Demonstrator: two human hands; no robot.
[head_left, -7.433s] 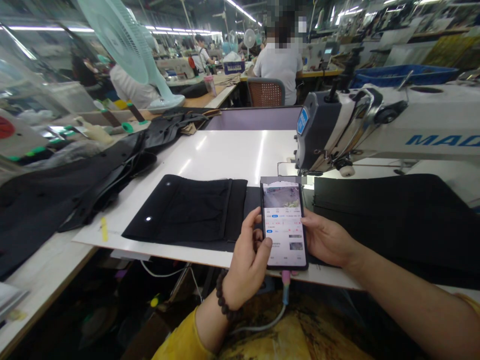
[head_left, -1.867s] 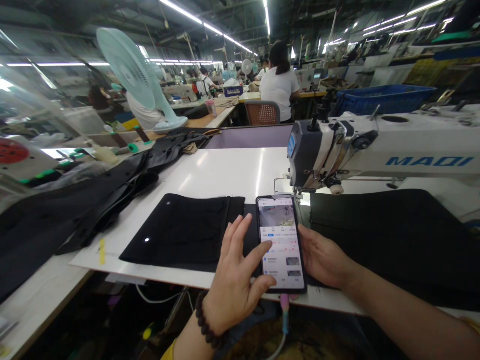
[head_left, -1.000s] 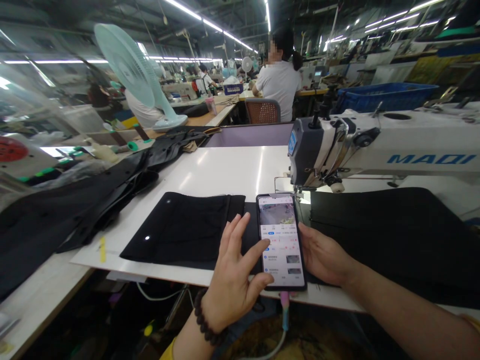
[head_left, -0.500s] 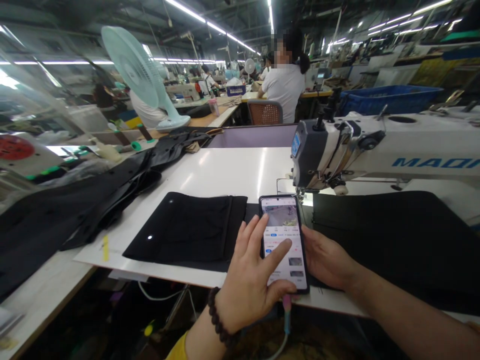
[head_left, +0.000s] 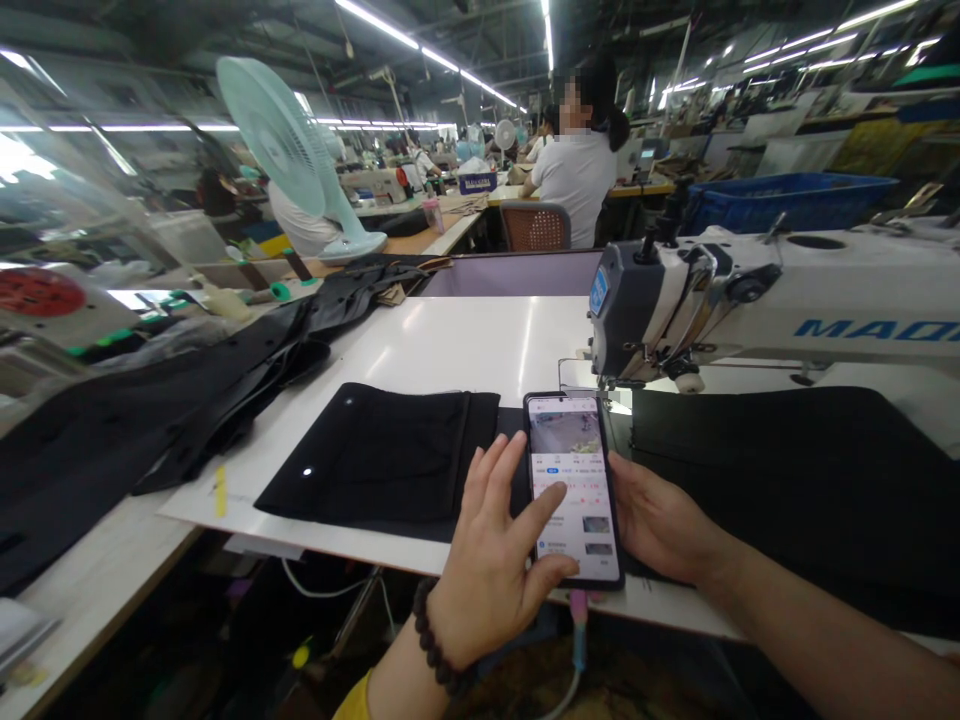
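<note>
A smartphone (head_left: 571, 500) with a lit screen is propped up at the table's front edge, a cable (head_left: 578, 630) plugged into its lower end. My right hand (head_left: 664, 515) grips the phone by its right side, its fingers partly hidden behind it. Over the left part of the screen my left hand (head_left: 499, 550) is spread open, index finger at the glass and thumb near the bottom. Left of the phone lies a folded black fabric piece (head_left: 382, 455) with two shiny round spots. More black fabric (head_left: 780, 480) lies to the right.
Behind the phone stands a sewing machine (head_left: 720, 300) on a white tabletop (head_left: 465, 335). Long black fabric strips (head_left: 187, 400) drape along the left. A pale green fan (head_left: 292, 150), a blue crate (head_left: 787, 200) and a seated person (head_left: 574, 185) are farther back.
My left index finger has slid leftward across the phone screen, and the thumb has shifted left too. Content on the screen has changed slightly. My right hand keeps its hold.
</note>
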